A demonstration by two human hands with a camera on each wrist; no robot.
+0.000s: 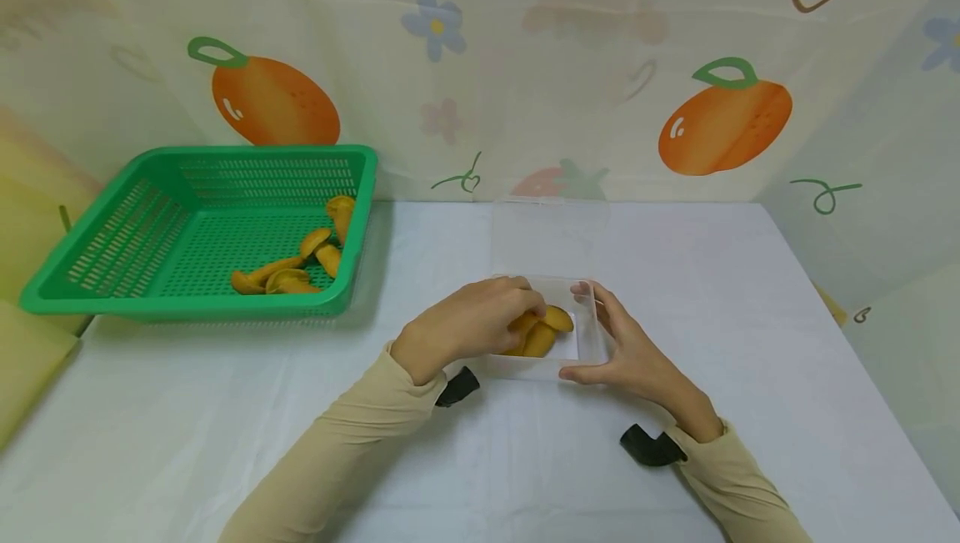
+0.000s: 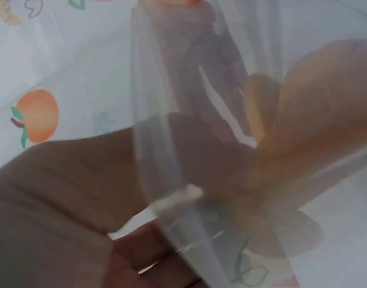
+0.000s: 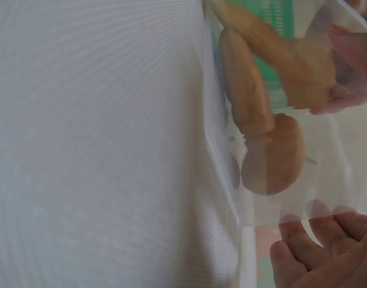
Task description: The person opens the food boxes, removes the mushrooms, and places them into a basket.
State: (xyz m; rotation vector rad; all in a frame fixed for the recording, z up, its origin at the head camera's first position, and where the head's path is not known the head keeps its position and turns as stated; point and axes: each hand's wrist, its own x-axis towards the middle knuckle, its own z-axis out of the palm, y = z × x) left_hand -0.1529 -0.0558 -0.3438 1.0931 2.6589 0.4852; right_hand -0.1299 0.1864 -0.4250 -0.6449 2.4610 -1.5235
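A clear plastic box [image 1: 588, 343] stands on the white table, its see-through lid [image 1: 550, 234] folded open at the back. Inside lies a yellow-brown mushroom [image 1: 538, 341], seen through the wall in the right wrist view with its stem along the bottom. My left hand [image 1: 480, 318] reaches in over the left side and pinches another mushroom [image 3: 306, 69], tilted beside the first. With thumb at the front and fingers at the back, my right hand [image 1: 630, 351] grips the box's right end. The box wall blurs the left wrist view.
At the back left stands a green plastic basket [image 1: 112, 307] holding several mushrooms [image 1: 288, 280] near its right side. A patterned cloth [image 1: 517, 93] hangs behind the table [image 1: 420, 476]. Black pieces [image 1: 651, 447] stick out at both sleeves.
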